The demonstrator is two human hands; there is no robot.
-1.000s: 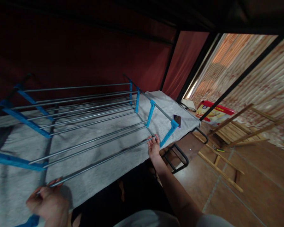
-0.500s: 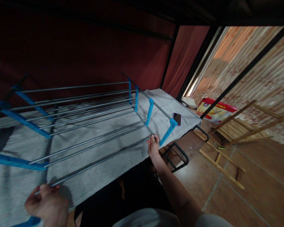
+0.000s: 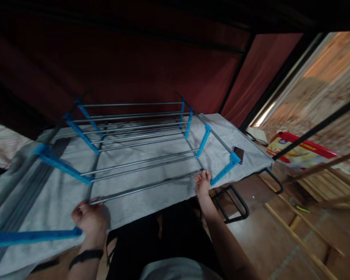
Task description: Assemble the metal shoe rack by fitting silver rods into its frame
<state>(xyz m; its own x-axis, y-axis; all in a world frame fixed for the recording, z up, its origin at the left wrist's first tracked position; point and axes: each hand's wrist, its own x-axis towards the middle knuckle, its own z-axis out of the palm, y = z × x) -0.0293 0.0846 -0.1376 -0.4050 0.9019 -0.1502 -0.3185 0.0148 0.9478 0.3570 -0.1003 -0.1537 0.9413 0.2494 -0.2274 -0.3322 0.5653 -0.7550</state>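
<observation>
Fingers [image 3: 86,205] of the left hand [image 3: 89,218] curled shut round the near-left end of a steel rod [image 3: 146,187], thumb on top. Right hand [image 3: 203,183] does the same at the far-right end, fingertips [image 3: 203,175] wrapped over the bar. Both grips closed, nothing spread.

Head view, the only one: rod is the nearest bar of a shoe rack [image 3: 140,132] lying flat. Long axis runs left to right between the two hands and rises slightly toward the right. Neither hand is nearer, each holds one end. Right end sits just beside the blue end bracket [image 3: 225,170]; can't tell if it is seated in it. Left end looks free, with a loose blue bracket [image 3: 35,235] just below and left of the left hand, apart from the rod. Other rods run parallel behind, caught in blue brackets on both sides. Black band [image 3: 86,254] on the left wrist.

Surface: grey blanket [image 3: 163,194] over a bed, wrinkled and soft. Phone [image 3: 239,154] lies on it just past the right bracket. Black bed rail [image 3: 235,198] hangs off the near edge.

Room: dim, with a dark red curtain [image 3: 134,66] behind. Tiled floor [image 3: 265,241] on the right, wooden frame [image 3: 306,243] on it, red box [image 3: 303,153] farther back.
</observation>
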